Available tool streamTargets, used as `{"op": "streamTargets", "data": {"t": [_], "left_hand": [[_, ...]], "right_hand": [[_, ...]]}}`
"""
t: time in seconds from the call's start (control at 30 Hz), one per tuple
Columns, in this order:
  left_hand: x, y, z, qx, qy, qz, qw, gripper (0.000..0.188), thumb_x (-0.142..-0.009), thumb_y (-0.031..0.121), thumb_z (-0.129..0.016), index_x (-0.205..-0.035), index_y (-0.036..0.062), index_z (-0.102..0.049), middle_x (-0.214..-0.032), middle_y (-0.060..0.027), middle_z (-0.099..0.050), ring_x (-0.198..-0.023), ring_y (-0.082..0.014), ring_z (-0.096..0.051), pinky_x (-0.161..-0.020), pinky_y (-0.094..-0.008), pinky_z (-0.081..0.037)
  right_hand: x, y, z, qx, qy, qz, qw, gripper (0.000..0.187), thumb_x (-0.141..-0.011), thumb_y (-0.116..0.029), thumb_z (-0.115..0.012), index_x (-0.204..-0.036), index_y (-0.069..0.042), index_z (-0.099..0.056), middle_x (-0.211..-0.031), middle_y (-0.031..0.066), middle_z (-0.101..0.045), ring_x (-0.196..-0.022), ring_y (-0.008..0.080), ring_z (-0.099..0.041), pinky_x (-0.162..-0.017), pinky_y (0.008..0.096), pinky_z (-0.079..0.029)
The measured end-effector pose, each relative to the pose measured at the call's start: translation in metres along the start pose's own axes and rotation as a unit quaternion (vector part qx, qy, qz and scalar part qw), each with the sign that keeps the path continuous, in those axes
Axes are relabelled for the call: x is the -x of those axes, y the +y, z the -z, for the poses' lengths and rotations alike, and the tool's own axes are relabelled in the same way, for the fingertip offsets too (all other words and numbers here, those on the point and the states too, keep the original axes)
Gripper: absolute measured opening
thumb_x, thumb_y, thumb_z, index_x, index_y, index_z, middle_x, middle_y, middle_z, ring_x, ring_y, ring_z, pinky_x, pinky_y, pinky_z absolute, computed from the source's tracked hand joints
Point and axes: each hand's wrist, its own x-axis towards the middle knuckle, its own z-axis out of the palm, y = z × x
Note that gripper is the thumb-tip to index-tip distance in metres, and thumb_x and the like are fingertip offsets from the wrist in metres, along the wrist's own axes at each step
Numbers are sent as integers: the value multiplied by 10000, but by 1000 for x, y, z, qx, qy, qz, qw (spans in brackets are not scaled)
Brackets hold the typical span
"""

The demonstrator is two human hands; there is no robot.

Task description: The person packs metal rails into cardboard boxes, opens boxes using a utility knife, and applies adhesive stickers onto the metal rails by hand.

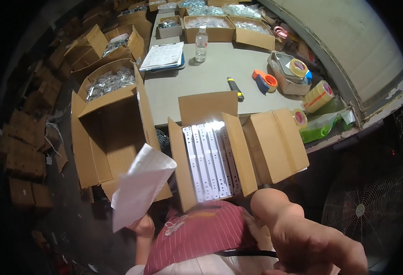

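Note:
My left hand [142, 225] is closed on the lower edge of a white, glossy plastic sheet or flat bag [141, 185], which stands up in front of the left box. My right hand [318, 240] is raised very close to the camera at the lower right and looks large; its fingertips are hidden, and I see nothing held in it. Between my hands, near my red striped apron [201, 238], an open cardboard box [183, 172] holds several long white strips [206, 156] with holes, packed on edge side by side.
A tall open carton [114, 151] stands left, with bagged parts [112, 85] behind it. Another carton [279, 146] adjoins on the right. The table [174, 98] bears a bottle [201, 44], papers [162, 56], a yellow-black cutter [235, 88], tape dispenser [264, 81] and tape rolls [318, 96]. A fan [359, 210] stands right.

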Motion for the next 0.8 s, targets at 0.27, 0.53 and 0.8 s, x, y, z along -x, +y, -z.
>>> {"op": "streamTargets", "data": {"t": [0.27,0.53,0.8], "left_hand": [[-42,50,-7,-71,-214,-50,973,116,-871,33,-703,-957,-41,-725,-910,-175,-742,-794,-287,-735,-749,-366,-559],[-53,59,-8,-119,-239,-148,952,175,-837,-16,-711,-1010,-43,-707,-895,-196,-735,-798,-312,-738,-710,-354,-578],[-46,59,-13,-112,-201,-81,970,240,-779,-119,-719,-1007,-46,-700,-928,-172,-736,-820,-300,-734,-747,-348,-559]], "right_hand": [[-61,61,26,-406,-336,432,732,294,-783,151,-527,-594,-19,-675,-649,8,-680,-465,56,-484,-524,180,-358],[-35,61,18,-370,-156,454,796,160,-877,44,-582,-911,-5,-731,-1081,3,-740,-412,9,-476,-585,161,-486],[-58,66,16,-399,-287,458,740,268,-781,96,-593,-575,-71,-630,-535,3,-600,-472,36,-541,-573,168,-451]]}}
